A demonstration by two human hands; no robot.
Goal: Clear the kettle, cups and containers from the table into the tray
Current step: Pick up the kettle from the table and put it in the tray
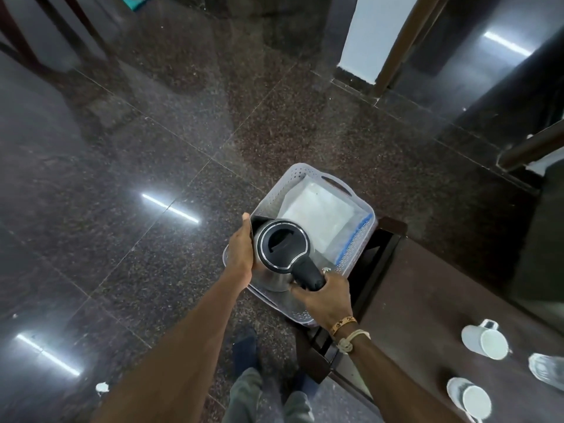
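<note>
Dark table (427, 300) at lower right, running out of frame. One white tray (274, 193) at centre, its near half hidden behind the one kettle (282, 244); can't tell if the kettle rests inside yet. Right hand (323, 296) wraps the black handle, and left hand (241, 251) lies flat on the steel side, fingers stretched. Two white cups (485, 343) (471, 398) on the table, plus one clear container (547, 369), cut off at the right edge.
</note>
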